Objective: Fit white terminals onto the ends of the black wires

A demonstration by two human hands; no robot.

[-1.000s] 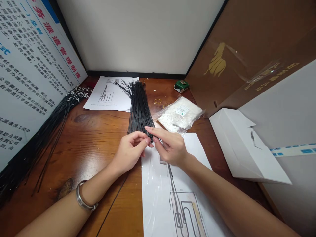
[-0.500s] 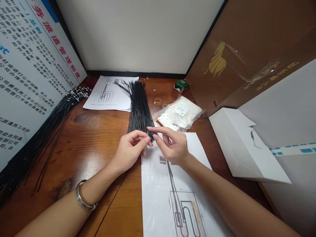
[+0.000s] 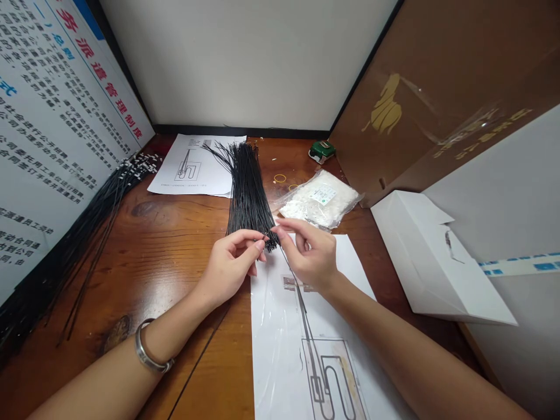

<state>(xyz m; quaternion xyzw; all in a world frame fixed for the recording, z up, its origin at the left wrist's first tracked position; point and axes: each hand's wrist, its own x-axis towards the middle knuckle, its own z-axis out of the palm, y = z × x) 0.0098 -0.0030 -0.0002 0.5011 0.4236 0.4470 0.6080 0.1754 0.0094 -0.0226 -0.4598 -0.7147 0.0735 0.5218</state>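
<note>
My left hand (image 3: 234, 259) is closed in a pinch, with the thin dark end of a black wire (image 3: 265, 237) at its fingertips. Just right of it, my right hand (image 3: 311, 252) pinches thumb and forefinger together on a black wire, mostly hidden by the fingers. A thin dark line runs down from these fingertips over the printed sheet (image 3: 275, 350); its lower part merges with the printed drawing. Right behind both hands lies a thick bundle of black wires (image 3: 249, 192), near ends toward me.
A clear bag of small white parts (image 3: 326, 201) lies right of the bundle, with a green tape measure (image 3: 322, 151) behind. Another printed sheet (image 3: 170, 169) is at back left. More black wires with white ends (image 3: 114, 186) lean along the left board. A white box (image 3: 420, 256) stands right.
My right hand has shifted slightly right, and its spread thumb and forefinger have come together in a pinch. The thin dark line below it now shows. My left hand has barely moved.
</note>
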